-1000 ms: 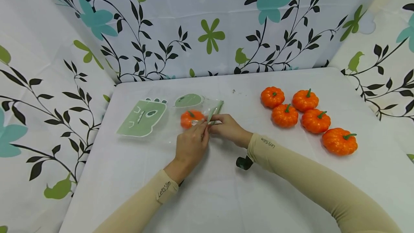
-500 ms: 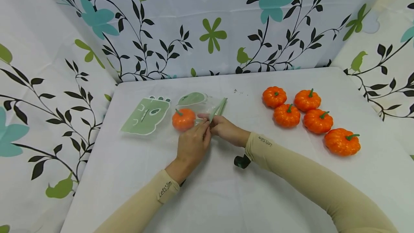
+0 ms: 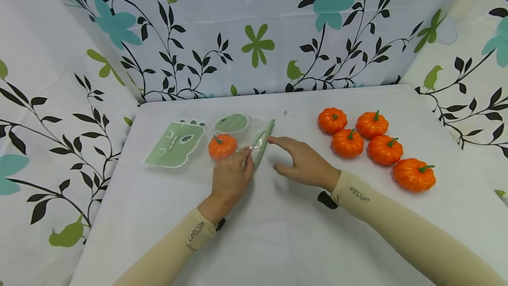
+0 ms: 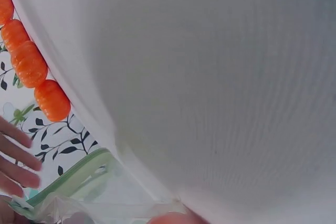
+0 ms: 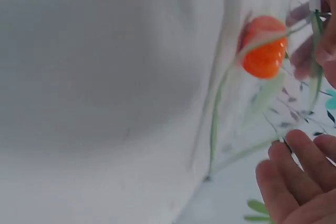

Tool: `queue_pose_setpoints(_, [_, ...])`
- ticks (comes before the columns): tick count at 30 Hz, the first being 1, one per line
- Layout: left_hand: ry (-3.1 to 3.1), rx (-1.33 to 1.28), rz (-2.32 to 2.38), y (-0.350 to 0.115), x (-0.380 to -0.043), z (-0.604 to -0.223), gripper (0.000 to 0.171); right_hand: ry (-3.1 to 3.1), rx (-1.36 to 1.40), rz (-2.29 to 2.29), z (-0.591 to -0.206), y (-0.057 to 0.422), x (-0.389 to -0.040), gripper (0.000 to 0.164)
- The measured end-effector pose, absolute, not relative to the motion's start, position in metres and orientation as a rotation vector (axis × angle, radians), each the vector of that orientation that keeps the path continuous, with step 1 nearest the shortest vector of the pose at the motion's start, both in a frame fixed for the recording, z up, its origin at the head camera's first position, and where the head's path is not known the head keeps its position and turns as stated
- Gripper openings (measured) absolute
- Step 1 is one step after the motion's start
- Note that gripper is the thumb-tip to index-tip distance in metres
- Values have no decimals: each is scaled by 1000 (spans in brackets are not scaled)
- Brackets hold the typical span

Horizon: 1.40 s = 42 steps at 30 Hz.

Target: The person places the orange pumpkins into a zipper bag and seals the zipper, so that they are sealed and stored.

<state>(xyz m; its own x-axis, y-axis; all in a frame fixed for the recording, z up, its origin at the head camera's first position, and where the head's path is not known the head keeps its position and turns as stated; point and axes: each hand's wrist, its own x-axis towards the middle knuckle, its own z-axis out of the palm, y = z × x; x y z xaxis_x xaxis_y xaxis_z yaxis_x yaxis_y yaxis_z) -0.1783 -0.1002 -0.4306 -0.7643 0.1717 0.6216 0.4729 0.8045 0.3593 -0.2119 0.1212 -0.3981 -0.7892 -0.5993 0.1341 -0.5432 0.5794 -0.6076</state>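
A clear zip bag (image 3: 185, 141) with a green cartoon face lies flat, its green-edged mouth toward the right. Inside it, near the middle, sits a small orange toy pumpkin (image 3: 222, 147) with a green stem. My left hand (image 3: 230, 180) pinches the bag's mouth edge; in the right wrist view its fingers (image 5: 328, 40) hold the green strip, and the mouth gapes. Just right of the mouth, my right hand (image 3: 305, 162) is held with fingers spread and nothing in them. Its fingers (image 4: 16, 153) also show in the left wrist view, beside the bag's green edge (image 4: 73, 174).
Several more orange pumpkins (image 3: 347, 143) stand grouped on the right of the white-covered table (image 3: 270, 233). A patterned curtain (image 3: 190, 21) rises along the back and sides. Small dark specks (image 3: 285, 113) mark the cloth behind the bag.
The pumpkin in the bag has shifted left, away from the mouth. My right hand has let go of the bag's edge and drawn back to the right; the left keeps its pinch.
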Motion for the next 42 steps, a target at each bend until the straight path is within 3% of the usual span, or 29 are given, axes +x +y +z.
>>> queue_pose_setpoints(7, [-2430,-452,-711,-100,-178,-431,20,3210,-1026,-624,-380,171,-204,98])
queue_pose_setpoints(12, [-2424,-450,-715,-99,-178,-432,20,3346,-814,-656,-375,207,-211,116])
queue_pose_setpoints(24, [-2424,-433,-716,-101,-174,-431,19,3075,-251,-848,-385,252,-226,139])
queue_pose_setpoints(31, [-2446,-422,-727,-101,-170,-432,20,2996,-150,-851,-397,263,-226,136])
queue_pose_setpoints(37, [-2432,-411,-723,-100,-170,-434,20,2973,-141,-900,-405,266,-224,105])
queue_pose_setpoints(42, [-2451,-406,-734,-99,-170,-433,20,2929,-84,-821,-410,270,-223,119])
